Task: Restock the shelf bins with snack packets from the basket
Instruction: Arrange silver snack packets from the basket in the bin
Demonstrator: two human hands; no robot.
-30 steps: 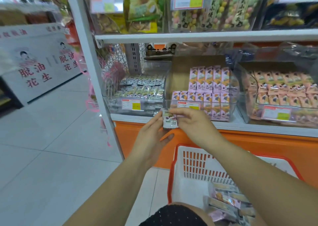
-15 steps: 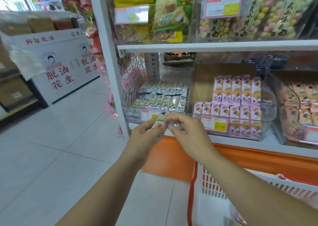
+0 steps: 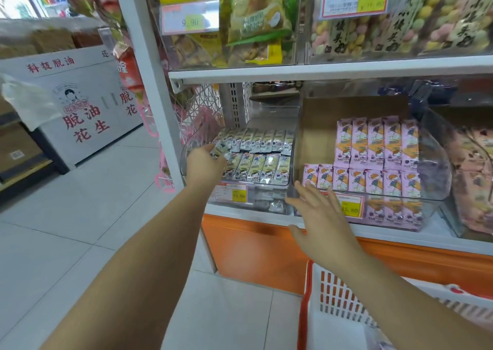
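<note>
My left hand (image 3: 204,164) reaches into the clear left bin (image 3: 269,208) and pinches a small white and green snack packet (image 3: 218,149) over the bin's left end. Rows of the same packets (image 3: 262,160) fill that bin. My right hand (image 3: 321,216) hovers with fingers spread and holds nothing, in front of the divide between the left bin and the bin of pink packets (image 3: 378,157). The red and white basket (image 3: 333,293) sits at the lower right; its contents are almost out of view.
A white shelf post (image 3: 149,83) rises just left of the bin. The shelf above (image 3: 320,69) carries bins of bagged snacks. An orange base panel (image 3: 253,248) runs under the shelf. Tiled floor (image 3: 66,229) stretches left toward a white display counter (image 3: 80,104).
Both hands held one packet in front of the shelf edge. Now my left hand has carried it up into the left bin, and my right hand has let go and dropped back with fingers spread.
</note>
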